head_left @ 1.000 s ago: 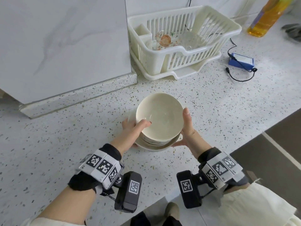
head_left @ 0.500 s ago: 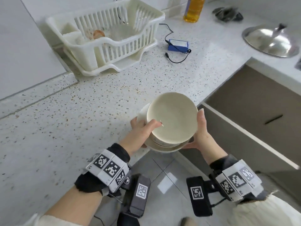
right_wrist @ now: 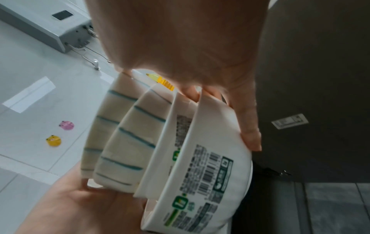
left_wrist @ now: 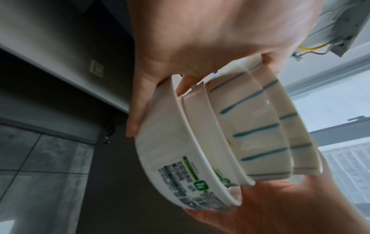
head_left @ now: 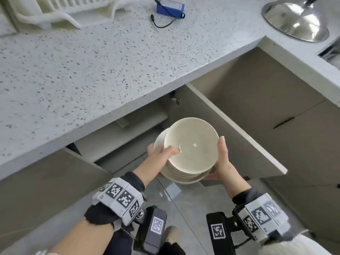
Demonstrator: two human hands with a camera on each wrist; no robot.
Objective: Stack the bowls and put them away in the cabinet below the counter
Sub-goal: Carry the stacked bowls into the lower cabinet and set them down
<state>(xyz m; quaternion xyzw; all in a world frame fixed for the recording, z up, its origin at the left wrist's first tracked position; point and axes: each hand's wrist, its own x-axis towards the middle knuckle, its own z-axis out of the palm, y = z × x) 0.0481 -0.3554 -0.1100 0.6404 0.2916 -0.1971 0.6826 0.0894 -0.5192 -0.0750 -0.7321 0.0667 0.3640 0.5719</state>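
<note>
— How is the stack of bowls (head_left: 189,150) oriented, and where is it held?

— The stack is held in the air below the edge of the speckled surface (head_left: 92,70), in front of the open cabinet (head_left: 128,137) and beside its swung-out door (head_left: 239,137). The mouths are turned upward and tipped slightly; in the wrist views the stack's axis is seen leaning, with the rims fanned a little.

— How is it gripped?

— It is clasped from both sides. The left hand (head_left: 160,157) is curled round the near-left side, its thumb laid over the top bowl's rim and its fingers (left_wrist: 138,110) spread under the bottom bowl. The right hand (head_left: 223,162) is wrapped round the right side, thumb up along the rim, fingers (right_wrist: 248,123) pressed against the lowest bowl's wall.

— What can be read on the bowls?

— Printed labels with green blocks, fine dark text and a barcode (right_wrist: 208,172) are carried on the two lower white bowls (left_wrist: 180,158); the writing is too blurred to be read. The two upper bowls (left_wrist: 258,134) are marked with teal strokes running down their cream sides.

— And materials?

— Glossy glazed ceramic is suggested, round and smooth. A blue box with a black cable (head_left: 170,8) and a steel lid (head_left: 296,17) are seen farther back on the surface, beyond the stack.
</note>
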